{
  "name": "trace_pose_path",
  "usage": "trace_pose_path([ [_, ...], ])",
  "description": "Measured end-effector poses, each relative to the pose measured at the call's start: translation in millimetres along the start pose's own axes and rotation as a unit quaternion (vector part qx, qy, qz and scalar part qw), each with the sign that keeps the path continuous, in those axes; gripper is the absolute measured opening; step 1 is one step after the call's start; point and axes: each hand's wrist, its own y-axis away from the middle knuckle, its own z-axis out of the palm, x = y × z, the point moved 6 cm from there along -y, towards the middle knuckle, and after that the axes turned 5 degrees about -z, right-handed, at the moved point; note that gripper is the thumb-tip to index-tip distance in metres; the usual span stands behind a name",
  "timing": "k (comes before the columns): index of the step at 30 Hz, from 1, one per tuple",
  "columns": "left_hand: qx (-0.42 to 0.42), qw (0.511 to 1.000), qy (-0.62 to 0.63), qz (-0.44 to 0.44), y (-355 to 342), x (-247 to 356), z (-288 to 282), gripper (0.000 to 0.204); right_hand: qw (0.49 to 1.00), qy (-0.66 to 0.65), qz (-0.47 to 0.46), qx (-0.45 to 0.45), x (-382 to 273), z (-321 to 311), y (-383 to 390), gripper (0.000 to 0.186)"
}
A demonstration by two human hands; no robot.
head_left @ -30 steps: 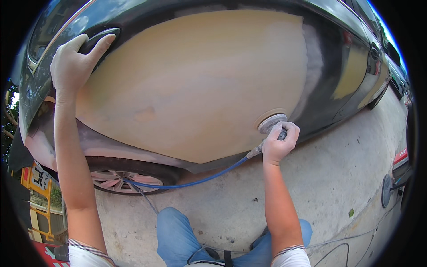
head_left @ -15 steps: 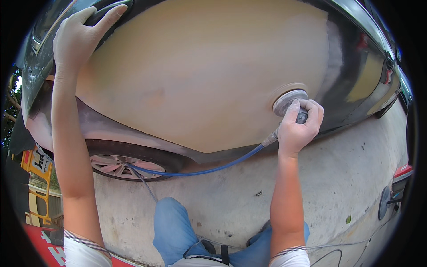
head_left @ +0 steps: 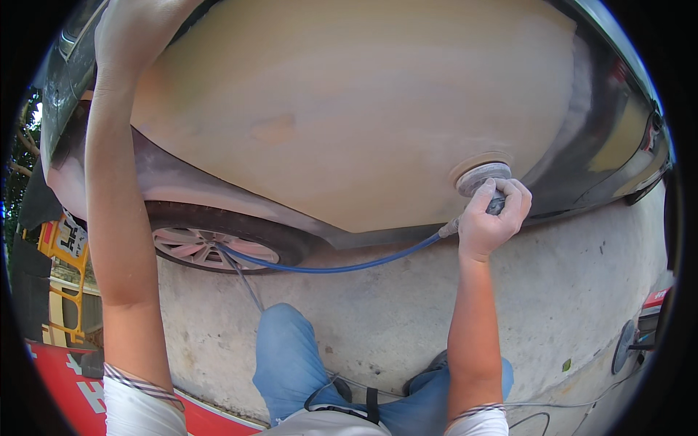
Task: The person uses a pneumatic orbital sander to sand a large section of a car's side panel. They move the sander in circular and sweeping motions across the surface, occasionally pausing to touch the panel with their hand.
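My right hand (head_left: 496, 218), coated in pale dust, is closed round the top of a round orbital sander (head_left: 486, 174). Its pad lies against the lower right part of a car door (head_left: 349, 109), whose surface is dull tan and dusty. From the sander a blue air hose (head_left: 349, 269) runs left past the wheel. Up at the top left, my left hand (head_left: 138, 36) is raised against the dark upper edge of the car. The picture's top edge cuts off its fingers, so their hold cannot be seen.
The car's front wheel (head_left: 218, 243) stands below the door on concrete ground (head_left: 349, 320). A yellow barrier (head_left: 69, 283) and a red panel (head_left: 73, 389) are at the left. A round-based object (head_left: 624, 349) stands far right, near a thin cable (head_left: 567, 403). My knees are below.
The view has shifted slightly, with the door sitting further right and higher. My left hand has gone further past the top edge. The sander stays on the door in my right hand.
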Motion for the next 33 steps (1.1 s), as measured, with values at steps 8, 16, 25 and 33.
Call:
trace_pose_path([
  [8, 0.035, 0.997, -0.013, 0.07, -1.6, -16.6, 12.2, 0.081, 0.997, 0.018, 0.067, -0.02, 60.2, -0.8, 67.4, 0.012],
  [16, 0.036, 0.998, -0.015, 0.055, -3.0, -40.7, 23.9, 0.08, 0.996, 0.01, 0.082, 0.02, 57.1, -2.2, 53.4, 0.011],
  [25, -0.036, 0.999, -0.018, 0.024, -5.2, -40.1, 24.1, 0.081, 0.999, 0.001, 0.04, 0.031, 5.8, -7.7, -31.7, 0.006],
  [33, -0.044, 0.998, -0.018, 0.037, -6.6, -43.7, 27.0, 0.081, 0.999, 0.005, -0.034, 0.012, -53.4, -3.1, -74.8, 0.008],
])
